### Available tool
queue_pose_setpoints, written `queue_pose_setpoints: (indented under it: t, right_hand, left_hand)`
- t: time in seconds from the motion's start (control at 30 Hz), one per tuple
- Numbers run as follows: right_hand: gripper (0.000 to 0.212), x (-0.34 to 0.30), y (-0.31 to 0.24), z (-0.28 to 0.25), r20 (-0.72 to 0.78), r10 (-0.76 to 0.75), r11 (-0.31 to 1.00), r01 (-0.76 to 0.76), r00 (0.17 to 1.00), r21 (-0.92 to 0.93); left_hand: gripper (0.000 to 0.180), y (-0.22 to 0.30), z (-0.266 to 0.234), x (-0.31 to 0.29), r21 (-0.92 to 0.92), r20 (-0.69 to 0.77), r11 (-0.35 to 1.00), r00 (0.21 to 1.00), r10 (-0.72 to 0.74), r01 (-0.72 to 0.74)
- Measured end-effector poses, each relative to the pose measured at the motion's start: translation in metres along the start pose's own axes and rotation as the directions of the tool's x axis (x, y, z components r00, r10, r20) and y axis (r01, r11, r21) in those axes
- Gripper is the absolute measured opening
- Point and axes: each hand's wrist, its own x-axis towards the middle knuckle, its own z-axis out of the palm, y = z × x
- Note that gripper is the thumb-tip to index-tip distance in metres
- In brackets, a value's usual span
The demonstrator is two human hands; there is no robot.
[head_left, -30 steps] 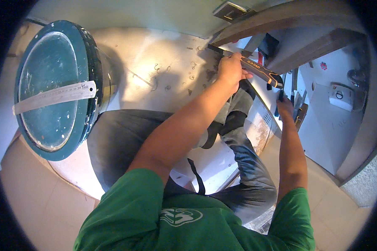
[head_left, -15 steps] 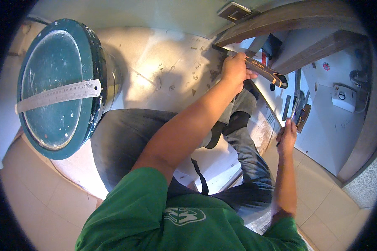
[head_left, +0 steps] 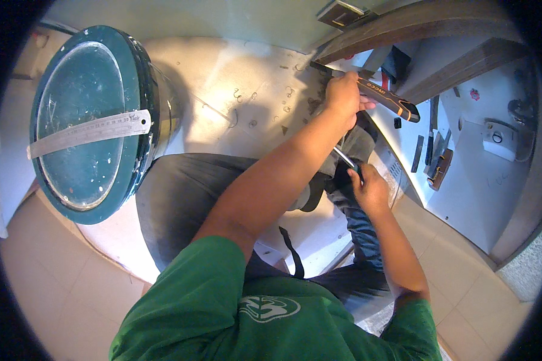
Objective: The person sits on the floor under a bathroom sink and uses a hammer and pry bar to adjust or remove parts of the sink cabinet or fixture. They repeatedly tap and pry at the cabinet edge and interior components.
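Since the earlier frames the right hand (head_left: 370, 189) has come down from the tools by the white board to the lap, where it grips a thin metal rod (head_left: 345, 160) with a dark end. Further out, the left hand (head_left: 342, 95) is clenched around a black and orange tool handle (head_left: 386, 100) at the wooden board's (head_left: 415, 24) lower edge, above the white sheet (head_left: 247, 78); a steel ruler (head_left: 90, 132) lies across the green bucket (head_left: 84, 120) to the left

Working end of the orange-and-black handled tool (head_left: 386, 99) hidden behind the left hand (head_left: 342, 95). Slim metal tool (head_left: 345, 159) mostly covered by the right hand (head_left: 370, 189); its kind not readable. Small tools (head_left: 432, 157) on the white board too small to identify. Wooden plank (head_left: 415, 21) lost in the dark rim at upper right.
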Motion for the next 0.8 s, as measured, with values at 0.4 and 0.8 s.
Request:
queue_pose_setpoints:
  t: [0.4, 0.8]
  right_hand:
    - [0.026, 0.075, -0.036, 0.037, -0.065, -0.077, 0.993, 0.082, 0.995, 0.083]
    - [0.026, 0.091, -0.041, 0.047, -0.094, -0.036, 0.995, 0.045, 0.995, 0.089]
  left_hand:
    - [0.029, 0.004, -0.001, -0.005, 0.024, -0.027, 1.000, 1.000, -0.002, 0.003]
    - [0.029, 0.003, -0.002, -0.003, 0.043, -0.028, 0.999, 1.000, -0.003, 0.004]
